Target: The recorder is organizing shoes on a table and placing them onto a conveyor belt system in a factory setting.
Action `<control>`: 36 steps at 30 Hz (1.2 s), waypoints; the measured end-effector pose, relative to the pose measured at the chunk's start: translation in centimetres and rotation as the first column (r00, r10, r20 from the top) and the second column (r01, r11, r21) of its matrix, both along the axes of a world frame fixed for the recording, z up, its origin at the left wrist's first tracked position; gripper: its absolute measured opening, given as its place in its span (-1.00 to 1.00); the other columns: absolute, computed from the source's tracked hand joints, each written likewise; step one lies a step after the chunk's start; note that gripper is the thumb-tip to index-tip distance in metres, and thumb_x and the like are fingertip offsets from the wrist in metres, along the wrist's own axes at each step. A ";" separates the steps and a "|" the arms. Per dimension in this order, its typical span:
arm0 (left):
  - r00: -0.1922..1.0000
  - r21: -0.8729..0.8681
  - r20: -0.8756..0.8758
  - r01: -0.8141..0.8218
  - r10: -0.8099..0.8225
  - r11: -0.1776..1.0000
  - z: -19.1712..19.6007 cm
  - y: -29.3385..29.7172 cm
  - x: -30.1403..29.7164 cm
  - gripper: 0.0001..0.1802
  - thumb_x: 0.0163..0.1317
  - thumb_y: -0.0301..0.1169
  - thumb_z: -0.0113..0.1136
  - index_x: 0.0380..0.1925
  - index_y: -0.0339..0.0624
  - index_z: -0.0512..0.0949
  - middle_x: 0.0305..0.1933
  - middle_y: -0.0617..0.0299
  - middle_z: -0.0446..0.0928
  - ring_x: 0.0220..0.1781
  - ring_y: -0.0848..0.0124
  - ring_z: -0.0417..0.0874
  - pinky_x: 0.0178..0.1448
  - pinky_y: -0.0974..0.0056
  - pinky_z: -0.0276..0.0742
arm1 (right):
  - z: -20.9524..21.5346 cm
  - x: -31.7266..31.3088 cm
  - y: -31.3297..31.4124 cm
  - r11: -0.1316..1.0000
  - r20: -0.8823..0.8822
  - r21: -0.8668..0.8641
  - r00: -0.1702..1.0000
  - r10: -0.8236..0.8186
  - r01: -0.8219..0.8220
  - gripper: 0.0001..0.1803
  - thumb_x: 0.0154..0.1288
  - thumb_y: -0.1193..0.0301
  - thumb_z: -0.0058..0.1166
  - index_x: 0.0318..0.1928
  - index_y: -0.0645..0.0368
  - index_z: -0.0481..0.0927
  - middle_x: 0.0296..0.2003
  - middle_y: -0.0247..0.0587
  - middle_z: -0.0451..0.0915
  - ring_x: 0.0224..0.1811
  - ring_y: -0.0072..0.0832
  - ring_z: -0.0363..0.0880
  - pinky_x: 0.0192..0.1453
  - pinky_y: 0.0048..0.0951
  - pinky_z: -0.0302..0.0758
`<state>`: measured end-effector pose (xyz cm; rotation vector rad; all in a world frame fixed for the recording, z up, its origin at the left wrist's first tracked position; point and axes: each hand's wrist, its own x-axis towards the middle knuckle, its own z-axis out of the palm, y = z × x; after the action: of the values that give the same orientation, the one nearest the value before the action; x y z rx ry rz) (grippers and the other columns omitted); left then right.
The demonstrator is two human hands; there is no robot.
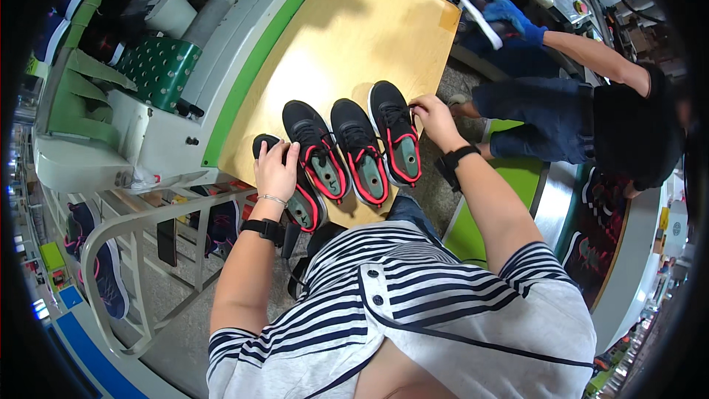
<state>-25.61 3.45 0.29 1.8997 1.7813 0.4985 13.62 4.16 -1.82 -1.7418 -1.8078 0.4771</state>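
Note:
Several black sneakers with red-lined collars and greenish insoles stand side by side on a light wooden tabletop [369,22], toes pointing away from me. My left hand [276,173] lies over the leftmost sneaker [304,208], its fingers curled around the upper and hiding the middle of it. At the other end of the row, my right hand [437,121] grips the outer side of the rightmost sneaker [390,106] with bent fingers. Between them, the two middle sneakers, a left one [301,121] and a right one [350,120], are touched by neither palm.
Beside the table on the left runs a machine with a green perforated belt [159,66]. A metal rack [136,244] with more shoes is at lower left. On the right, a co-worker in a blue glove [513,18] stands by a green-edged conveyor carrying shoes [583,255].

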 end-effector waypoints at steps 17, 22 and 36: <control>0.999 -0.014 0.036 0.020 -0.020 1.000 -1.5 0.3 -0.8 -0.48 0.46 0.07 -0.03 -0.06 -0.11 0.68 0.10 0.07 0.66 0.44 -0.18 0.33 0.44 -0.17 0.18 | 5.1 -5.4 -4.6 0.966 0.206 0.254 0.978 -0.007 -0.047 -0.88 0.19 0.45 0.27 -0.25 0.15 0.66 -0.16 -0.10 0.55 -0.04 -0.08 0.52 0.03 -0.10 0.46; 0.853 -0.154 0.485 -0.137 0.196 0.979 -2.6 4.4 -2.5 -0.49 0.41 -0.15 0.21 0.11 -0.39 0.53 0.12 -0.09 0.60 0.18 0.18 0.60 0.26 0.18 0.47 | 4.7 -6.8 -10.2 0.982 0.047 -0.187 0.999 -0.026 0.034 -0.19 0.24 0.27 0.33 0.47 -0.01 0.28 0.45 0.30 0.13 0.47 0.15 0.20 0.49 -0.07 0.25; 0.917 -0.274 0.311 -0.166 0.251 0.947 0.4 20.5 4.8 -0.05 0.13 0.10 0.46 0.25 -0.38 0.26 0.20 -0.09 0.49 0.21 0.22 0.53 0.13 0.17 0.51 | 2.0 -1.7 -3.3 0.940 -0.586 -0.124 0.741 -0.328 0.318 -0.19 0.35 0.48 0.18 0.52 0.22 0.10 0.36 0.00 0.33 0.39 -0.29 0.34 0.46 -0.33 0.27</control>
<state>-20.81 23.97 0.73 1.3680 1.7291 0.6143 11.87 0.83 0.20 -1.6182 -1.0270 0.7904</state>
